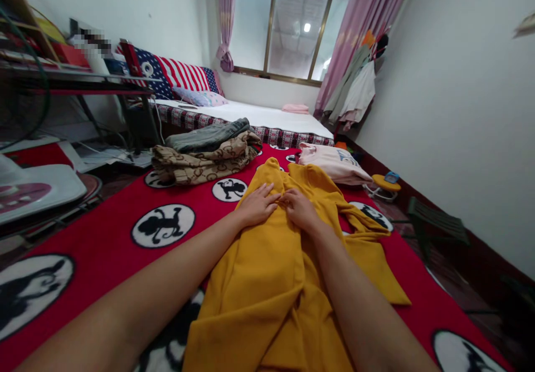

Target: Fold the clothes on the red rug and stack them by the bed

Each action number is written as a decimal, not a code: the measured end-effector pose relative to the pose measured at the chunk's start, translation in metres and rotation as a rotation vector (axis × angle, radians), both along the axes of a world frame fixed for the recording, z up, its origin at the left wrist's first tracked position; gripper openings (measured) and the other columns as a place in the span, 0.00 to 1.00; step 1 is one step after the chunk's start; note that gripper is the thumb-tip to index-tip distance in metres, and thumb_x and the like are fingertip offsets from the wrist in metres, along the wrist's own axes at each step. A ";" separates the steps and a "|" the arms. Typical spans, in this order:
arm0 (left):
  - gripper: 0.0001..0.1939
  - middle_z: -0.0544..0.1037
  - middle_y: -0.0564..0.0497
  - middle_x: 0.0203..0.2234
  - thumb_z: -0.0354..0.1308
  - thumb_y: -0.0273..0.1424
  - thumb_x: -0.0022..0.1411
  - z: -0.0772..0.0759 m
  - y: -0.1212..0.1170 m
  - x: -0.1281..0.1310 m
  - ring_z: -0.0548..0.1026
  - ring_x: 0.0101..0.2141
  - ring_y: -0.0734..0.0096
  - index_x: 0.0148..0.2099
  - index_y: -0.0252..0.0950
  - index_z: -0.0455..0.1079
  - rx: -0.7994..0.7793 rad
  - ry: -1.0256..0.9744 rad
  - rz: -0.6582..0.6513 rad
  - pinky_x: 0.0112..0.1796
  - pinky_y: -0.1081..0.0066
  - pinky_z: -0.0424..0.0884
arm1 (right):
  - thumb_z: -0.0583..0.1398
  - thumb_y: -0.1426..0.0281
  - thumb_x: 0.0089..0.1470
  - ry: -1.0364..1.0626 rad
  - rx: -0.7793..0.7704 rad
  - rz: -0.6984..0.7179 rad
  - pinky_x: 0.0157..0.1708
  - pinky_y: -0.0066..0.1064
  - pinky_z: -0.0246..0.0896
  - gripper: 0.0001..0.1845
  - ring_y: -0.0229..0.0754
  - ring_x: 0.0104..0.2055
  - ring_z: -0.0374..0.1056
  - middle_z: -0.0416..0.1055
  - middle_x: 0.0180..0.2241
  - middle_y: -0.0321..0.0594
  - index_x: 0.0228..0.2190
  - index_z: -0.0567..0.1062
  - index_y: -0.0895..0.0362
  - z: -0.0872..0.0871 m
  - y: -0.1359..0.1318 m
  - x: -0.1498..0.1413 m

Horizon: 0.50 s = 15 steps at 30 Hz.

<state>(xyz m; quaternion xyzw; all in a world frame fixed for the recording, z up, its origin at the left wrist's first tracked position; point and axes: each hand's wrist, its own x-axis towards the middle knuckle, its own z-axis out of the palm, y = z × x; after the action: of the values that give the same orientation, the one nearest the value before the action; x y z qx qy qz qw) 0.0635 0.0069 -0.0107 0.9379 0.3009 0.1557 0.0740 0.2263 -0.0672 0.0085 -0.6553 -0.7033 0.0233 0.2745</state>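
A long mustard-yellow coat [267, 272] lies spread on the red blanket, its collar end away from me and its lower part near me. One sleeve stretches out to the right, bent and wrinkled. My left hand [258, 205] rests flat on the upper left of the coat, fingers extended. Close beside it, my right hand [298, 207] has its fingers curled together on the fabric at the coat's middle, pinching the front edge. Both forearms reach across the coat from the bottom of the view.
The red blanket [104, 233] bears monkey pictures in white circles. Folded patterned brown clothes [204, 163] with grey jeans [209, 137] lie at the far left, and a folded pale pink top [330, 163] at the far right. A folding stool [438, 221] stands right; a desk [83, 77] stands left.
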 end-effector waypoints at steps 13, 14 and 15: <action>0.26 0.49 0.46 0.69 0.47 0.37 0.69 0.003 -0.001 0.000 0.46 0.68 0.56 0.66 0.38 0.60 -0.118 -0.052 -0.013 0.65 0.59 0.43 | 0.70 0.64 0.43 -0.119 -0.558 0.741 0.30 0.27 0.55 0.16 0.39 0.33 0.69 0.76 0.33 0.35 0.36 0.77 0.54 0.085 -0.147 -0.100; 0.25 0.51 0.46 0.69 0.50 0.36 0.67 0.003 -0.001 0.000 0.46 0.68 0.56 0.64 0.38 0.63 -0.156 -0.103 -0.020 0.65 0.59 0.42 | 0.69 0.66 0.45 -0.142 -0.556 0.772 0.28 0.27 0.52 0.11 0.37 0.31 0.67 0.75 0.30 0.33 0.31 0.75 0.54 0.088 -0.151 -0.105; 0.24 0.53 0.46 0.68 0.53 0.35 0.65 0.003 0.000 -0.001 0.47 0.68 0.55 0.62 0.38 0.66 -0.220 -0.182 -0.033 0.65 0.58 0.42 | 0.68 0.68 0.47 -0.101 -0.559 0.771 0.27 0.27 0.50 0.08 0.35 0.28 0.65 0.73 0.27 0.32 0.27 0.73 0.55 0.090 -0.150 -0.107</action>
<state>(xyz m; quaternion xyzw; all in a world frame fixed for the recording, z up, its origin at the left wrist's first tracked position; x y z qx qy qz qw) 0.0629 0.0072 -0.0078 0.9109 0.2929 0.2050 0.2059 0.1189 -0.2174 0.0987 -0.3957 -0.8744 0.2798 0.0246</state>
